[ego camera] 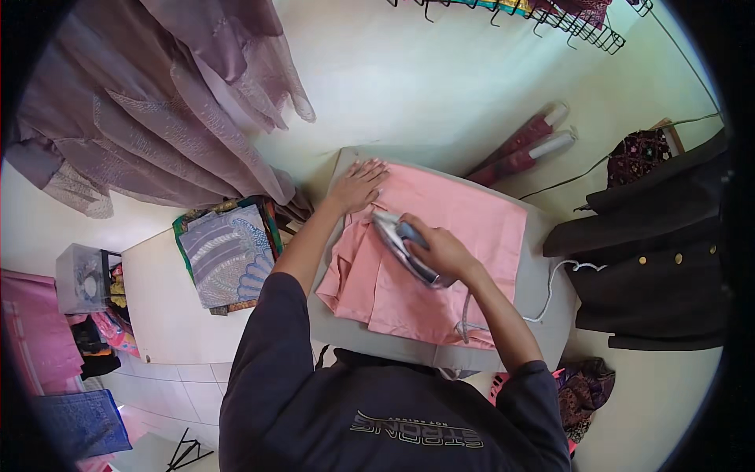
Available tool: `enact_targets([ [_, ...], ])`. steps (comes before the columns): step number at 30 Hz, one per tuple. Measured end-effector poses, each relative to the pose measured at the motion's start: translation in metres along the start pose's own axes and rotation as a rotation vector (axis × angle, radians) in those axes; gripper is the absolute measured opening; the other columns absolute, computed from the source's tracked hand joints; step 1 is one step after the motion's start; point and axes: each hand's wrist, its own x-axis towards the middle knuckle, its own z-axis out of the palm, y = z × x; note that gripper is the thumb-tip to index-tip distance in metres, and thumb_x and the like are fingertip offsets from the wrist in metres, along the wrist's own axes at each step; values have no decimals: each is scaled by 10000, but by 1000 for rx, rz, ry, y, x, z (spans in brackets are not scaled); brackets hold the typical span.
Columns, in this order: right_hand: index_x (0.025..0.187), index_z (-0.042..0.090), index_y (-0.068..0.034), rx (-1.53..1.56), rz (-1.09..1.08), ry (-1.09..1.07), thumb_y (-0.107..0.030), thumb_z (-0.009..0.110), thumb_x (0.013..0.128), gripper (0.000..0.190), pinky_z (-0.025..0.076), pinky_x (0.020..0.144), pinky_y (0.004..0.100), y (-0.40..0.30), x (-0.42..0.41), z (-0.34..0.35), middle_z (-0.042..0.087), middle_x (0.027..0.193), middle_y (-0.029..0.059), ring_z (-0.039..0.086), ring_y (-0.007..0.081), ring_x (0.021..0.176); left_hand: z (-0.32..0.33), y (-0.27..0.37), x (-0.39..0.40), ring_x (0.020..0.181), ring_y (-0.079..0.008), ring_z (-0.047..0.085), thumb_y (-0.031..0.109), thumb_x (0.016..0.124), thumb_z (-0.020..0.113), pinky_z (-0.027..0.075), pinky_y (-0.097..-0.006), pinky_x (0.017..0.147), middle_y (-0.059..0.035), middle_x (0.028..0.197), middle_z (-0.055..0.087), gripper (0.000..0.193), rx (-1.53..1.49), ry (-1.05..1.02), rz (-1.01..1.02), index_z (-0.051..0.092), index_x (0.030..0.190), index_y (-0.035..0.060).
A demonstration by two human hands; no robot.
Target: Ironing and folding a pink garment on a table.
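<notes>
A pink garment [460, 200], partly folded over itself on its left side, lies across a grey padded ironing surface [542, 295]. My right hand [439, 245] grips the handle of an electric iron [407, 253], whose tip points to the upper left and rests on the pink cloth. The iron looks slightly blurred. My left hand [360, 186] lies flat, palm down and fingers spread, at the far left corner of the garment. A cord [548, 289] in a pale sleeve runs from under my right forearm towards the right wall.
Mauve dresses [177, 118] hang at the upper left. Folded batik cloths [230, 253] lie on a white table [159, 295]. A dark jacket [649, 253] hangs close on the right. Two wrapped rolls [531, 141] lean behind the board, and a black wire rack [531, 15] is overhead.
</notes>
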Motion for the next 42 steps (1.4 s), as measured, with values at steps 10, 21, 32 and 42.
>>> enact_targets([
  [10, 1430, 412, -152, 15, -239, -391, -226, 604, 931, 540, 518, 768, 506, -29, -14, 23, 680, 985, 241, 660, 444, 866, -33, 27, 1, 1514, -261, 173, 345, 1024, 405, 120, -497, 1227, -75, 1615, 265, 570, 182, 17, -37, 290, 1544, 141],
  [21, 1449, 408, -151, -30, -161, -312, -302, 586, 948, 553, 504, 848, 511, -32, 8, 33, 662, 1114, 242, 655, 431, 937, 14, 17, 4, 1511, -270, 178, 323, 1043, 381, 126, -431, 1235, -69, 1627, 239, 518, -46, 141, 186, 308, 1545, 214],
  [32, 1456, 403, -188, 51, -208, -218, -217, 621, 915, 585, 509, 805, 484, -37, 22, 19, 673, 1051, 222, 655, 424, 908, 15, 15, 8, 1514, -283, 170, 344, 1042, 383, 136, -447, 1226, -61, 1638, 211, 531, -52, 88, 207, 292, 1552, 225],
  [42, 1463, 393, -185, 72, -230, -462, -250, 622, 909, 603, 503, 860, 498, -45, -16, 65, 657, 1151, 215, 658, 423, 939, 23, 12, 8, 1502, -275, 209, 348, 1023, 405, 159, -436, 1223, -65, 1618, 266, 535, -2, 187, 212, 337, 1531, 194],
])
